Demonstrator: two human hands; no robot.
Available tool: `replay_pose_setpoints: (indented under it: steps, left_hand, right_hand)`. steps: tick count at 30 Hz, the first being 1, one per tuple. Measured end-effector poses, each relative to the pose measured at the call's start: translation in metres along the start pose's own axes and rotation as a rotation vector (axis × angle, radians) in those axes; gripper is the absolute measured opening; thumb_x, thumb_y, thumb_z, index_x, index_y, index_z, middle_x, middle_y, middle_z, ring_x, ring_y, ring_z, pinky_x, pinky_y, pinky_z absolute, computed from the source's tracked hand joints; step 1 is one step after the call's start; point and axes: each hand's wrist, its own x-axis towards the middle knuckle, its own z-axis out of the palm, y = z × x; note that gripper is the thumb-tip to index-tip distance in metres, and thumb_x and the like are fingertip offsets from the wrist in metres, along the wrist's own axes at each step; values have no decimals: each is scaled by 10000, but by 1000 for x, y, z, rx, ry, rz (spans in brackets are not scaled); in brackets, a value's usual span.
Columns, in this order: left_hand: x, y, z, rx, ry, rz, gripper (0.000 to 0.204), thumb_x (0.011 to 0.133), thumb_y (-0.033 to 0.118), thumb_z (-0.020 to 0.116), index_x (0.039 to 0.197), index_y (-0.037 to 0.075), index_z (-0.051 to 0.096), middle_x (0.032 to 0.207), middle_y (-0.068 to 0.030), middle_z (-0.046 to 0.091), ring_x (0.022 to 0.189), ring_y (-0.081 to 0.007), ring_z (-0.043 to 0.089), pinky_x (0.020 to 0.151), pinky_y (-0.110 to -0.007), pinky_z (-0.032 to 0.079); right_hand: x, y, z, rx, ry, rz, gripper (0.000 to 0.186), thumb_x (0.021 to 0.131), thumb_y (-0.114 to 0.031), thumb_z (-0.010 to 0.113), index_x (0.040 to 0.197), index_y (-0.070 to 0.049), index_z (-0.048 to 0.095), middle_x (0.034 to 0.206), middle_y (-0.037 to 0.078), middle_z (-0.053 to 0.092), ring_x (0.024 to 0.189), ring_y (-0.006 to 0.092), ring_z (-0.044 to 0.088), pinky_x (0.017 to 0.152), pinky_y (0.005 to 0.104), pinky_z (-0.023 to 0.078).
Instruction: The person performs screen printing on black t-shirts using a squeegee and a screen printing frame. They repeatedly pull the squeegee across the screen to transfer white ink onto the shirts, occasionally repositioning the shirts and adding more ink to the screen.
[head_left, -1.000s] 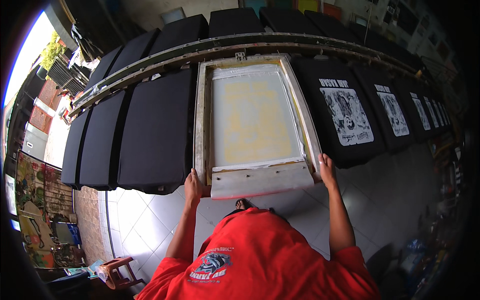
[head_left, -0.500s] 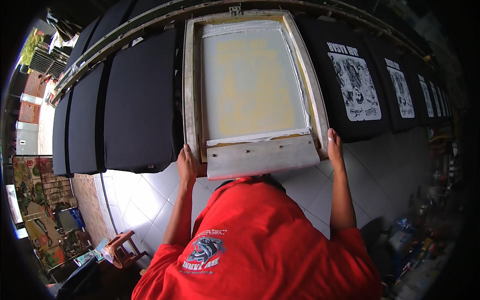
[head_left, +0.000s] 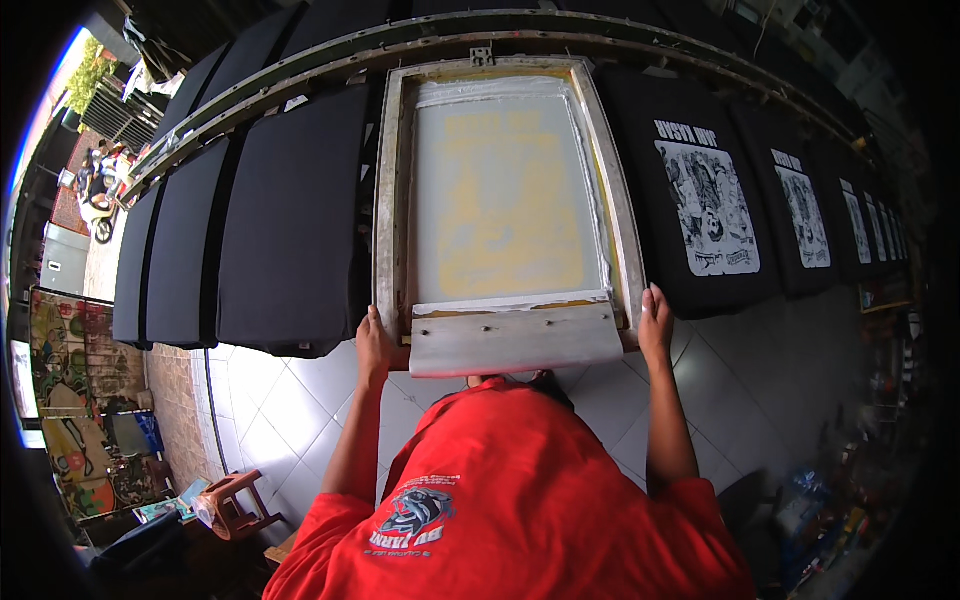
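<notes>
A silkscreen printing frame (head_left: 385, 210) lies in front of me, its pale mesh showing a faint yellowish image. Across its near end sits a wide, light grey squeegee (head_left: 515, 342) with small bolts along it. Gripping the frame's near left corner is my left hand (head_left: 374, 346), thumb up along the side rail. On the opposite near corner my right hand (head_left: 656, 322) is closed round the wood in the same way. The undersides of both grips are hidden. Whatever lies beneath the frame is covered by it.
Plain black shirts (head_left: 290, 215) on boards stand in a row to the left. Black shirts with white prints (head_left: 708, 210) line the right. A long metal rail (head_left: 300, 75) runs behind them. A reddish-brown stool (head_left: 240, 500) stands on the tiled floor (head_left: 285, 420) at lower left.
The whole view has shifted, so the frame and shirts sit lower in the picture. A parked motorbike shows at the far left. Both hands keep their hold on the frame.
</notes>
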Motion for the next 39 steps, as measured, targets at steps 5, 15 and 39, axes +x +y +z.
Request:
replay_pose_setpoints:
  steps: [5,15,39]
  left_hand:
    - [3,-18,-18,-418,-171,-131,540,1039,431,396,1303,-24,514,1239,-104,596,1123,-177,548,973,-292,416]
    - [-23,8,-14,-311,-102,-13,463,1034,308,464,1326,-47,511,1223,-129,616,1102,-190,577,959,-303,442]
    - [-20,-2,-14,-6,109,234,422,1009,289,492,1292,-24,501,1128,-181,602,1004,-249,589,920,-354,447]
  right_hand:
    - [-18,-21,-37,-74,-2,-390,461,971,-235,568,1360,-7,474,1333,194,527,1202,347,537,997,397,428]
    - [-31,0,-23,329,-110,141,411,1016,-306,505,1249,26,566,1186,177,620,1117,236,581,963,323,430]
    - [-42,-14,-11,33,149,-142,360,971,-267,535,1217,-10,587,1271,199,564,1180,371,522,986,435,412]
